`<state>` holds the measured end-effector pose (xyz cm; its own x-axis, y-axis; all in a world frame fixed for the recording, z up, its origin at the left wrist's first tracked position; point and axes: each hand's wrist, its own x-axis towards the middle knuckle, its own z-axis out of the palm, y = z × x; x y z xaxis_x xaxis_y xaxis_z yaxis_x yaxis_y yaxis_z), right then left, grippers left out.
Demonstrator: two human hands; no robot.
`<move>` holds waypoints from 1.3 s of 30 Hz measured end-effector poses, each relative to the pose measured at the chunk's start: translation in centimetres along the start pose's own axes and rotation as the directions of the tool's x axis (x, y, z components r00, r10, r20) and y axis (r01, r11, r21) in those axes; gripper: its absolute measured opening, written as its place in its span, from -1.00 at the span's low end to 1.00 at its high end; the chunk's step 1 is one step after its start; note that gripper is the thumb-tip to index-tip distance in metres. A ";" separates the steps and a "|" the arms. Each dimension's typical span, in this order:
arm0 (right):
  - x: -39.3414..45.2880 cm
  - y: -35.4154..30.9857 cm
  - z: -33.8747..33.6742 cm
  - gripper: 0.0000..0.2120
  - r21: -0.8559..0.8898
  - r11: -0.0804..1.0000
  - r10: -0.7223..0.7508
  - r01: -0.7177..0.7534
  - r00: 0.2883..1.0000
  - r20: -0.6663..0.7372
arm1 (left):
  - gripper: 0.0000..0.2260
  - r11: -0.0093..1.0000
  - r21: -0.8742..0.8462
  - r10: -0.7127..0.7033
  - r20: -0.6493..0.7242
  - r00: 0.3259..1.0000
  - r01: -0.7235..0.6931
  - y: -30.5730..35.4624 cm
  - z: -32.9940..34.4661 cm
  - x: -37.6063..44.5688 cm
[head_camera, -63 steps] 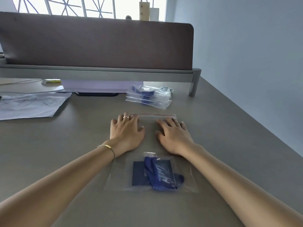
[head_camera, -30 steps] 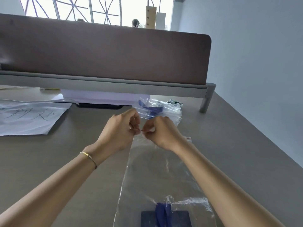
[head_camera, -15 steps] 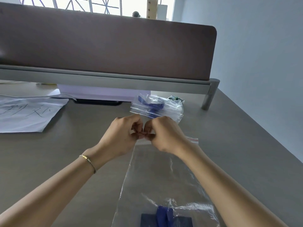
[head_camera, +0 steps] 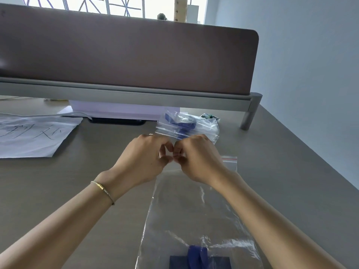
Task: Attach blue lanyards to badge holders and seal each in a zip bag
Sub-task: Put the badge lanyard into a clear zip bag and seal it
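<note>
badge holder [head_camera: 200, 262]: cut by bottom edge | zip bag [head_camera: 194, 210] seal: hidden behind hands [head_camera: 171, 155]

The single head view looks forward and down from close above the desk [head_camera: 97, 191], facing the divider panel [head_camera: 136, 55].

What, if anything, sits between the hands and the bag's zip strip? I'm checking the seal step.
Nothing visible. The left hand and right hand both already pinch the zip strip of the zip bag; the pile of sealed bags lies beyond them.

A scribbled paper sheet [head_camera: 33, 135] lies before a brown divider [head_camera: 126, 53].
</note>
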<state>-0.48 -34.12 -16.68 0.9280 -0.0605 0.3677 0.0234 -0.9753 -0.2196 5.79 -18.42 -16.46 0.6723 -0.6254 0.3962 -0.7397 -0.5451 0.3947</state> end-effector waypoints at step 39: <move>-0.1 1.6 -1.3 -0.86 0.020 0.999 -0.032 0.032 0.999 -0.017 | -0.90 0.992 0.123 0.008 -0.023 1.000 -0.005 -0.3 -0.5 0.0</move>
<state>-1.02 -35.93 -15.94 0.9202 -0.0328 0.3901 0.0610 -0.9723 -0.2256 6.02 -17.93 -16.16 0.6672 -0.6166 0.4180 -0.7410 -0.6065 0.2881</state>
